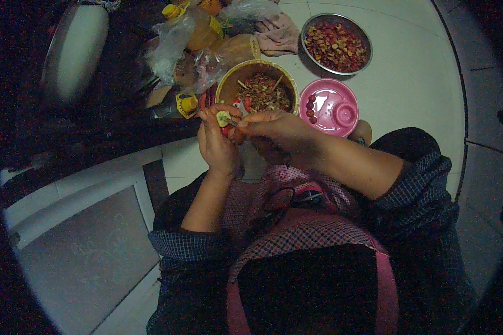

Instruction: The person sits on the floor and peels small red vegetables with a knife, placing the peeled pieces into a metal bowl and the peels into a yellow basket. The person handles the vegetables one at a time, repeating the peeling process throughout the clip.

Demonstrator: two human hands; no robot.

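My left hand [216, 144] holds a small cut red fruit with pale yellow flesh [223, 118] between its fingertips. From the right, my right hand [278, 127] grips a small thin tool [232, 122], whose tip is against the flesh; its kind is hard to tell, as the fingers hide most of it. Just beyond both hands stands a yellow bucket [294, 77], part filled with brown and red fruit scraps [266, 90]. A pink plastic divided plate [329, 94] sits to its right, with several small red fruits [311, 109] in a row.
A steel bowl [371, 54] of cut red fruit [335, 46] rests on the pale tiled floor [415, 96]. Pink gloves [278, 35] lie left of it. Oil bottles with yellow caps [188, 104] and plastic bags [172, 46] crowd the left. A white cabinet [88, 251] stands near my left arm.
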